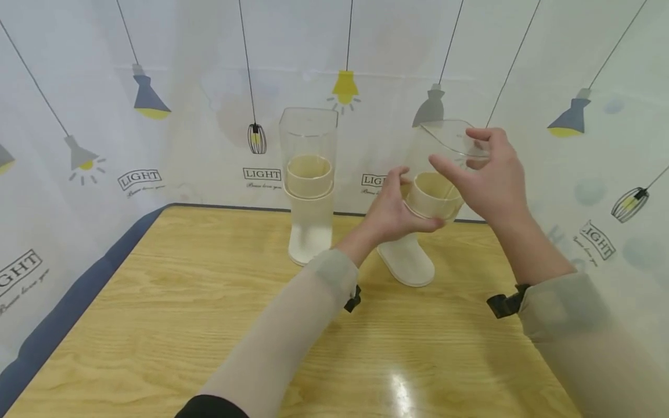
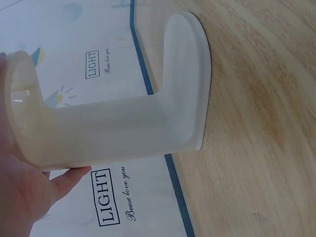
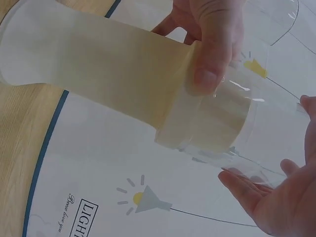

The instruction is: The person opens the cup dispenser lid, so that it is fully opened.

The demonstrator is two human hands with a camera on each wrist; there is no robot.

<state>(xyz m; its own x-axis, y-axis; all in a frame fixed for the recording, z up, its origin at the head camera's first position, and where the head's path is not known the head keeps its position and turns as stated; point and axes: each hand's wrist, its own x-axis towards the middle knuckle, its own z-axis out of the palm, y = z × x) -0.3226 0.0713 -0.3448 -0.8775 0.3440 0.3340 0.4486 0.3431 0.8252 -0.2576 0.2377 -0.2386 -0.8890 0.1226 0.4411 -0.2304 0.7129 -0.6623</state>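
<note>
A cream boot-shaped stand (image 2: 113, 128) rests its flat foot on the table, a clear plastic sleeve (image 1: 431, 145) fitted around its top. My left hand (image 1: 392, 212) grips this stand at the collar, thumb in front and fingers behind, as the right wrist view also shows. Higher up, my right hand (image 1: 496, 177) holds the clear sleeve between spread thumb and fingers near the rim. To the left stands a matching boot-shaped stand (image 1: 310, 226), upright, its own clear sleeve (image 1: 309, 133) seated on the collar.
Wood-grain table (image 1: 209, 290) extends below and around both stands. Behind it hangs a pale cloth (image 1: 198, 116) printed with lamps and LIGHT labels, and a dark blue edge (image 1: 99, 278) runs along the table's left side.
</note>
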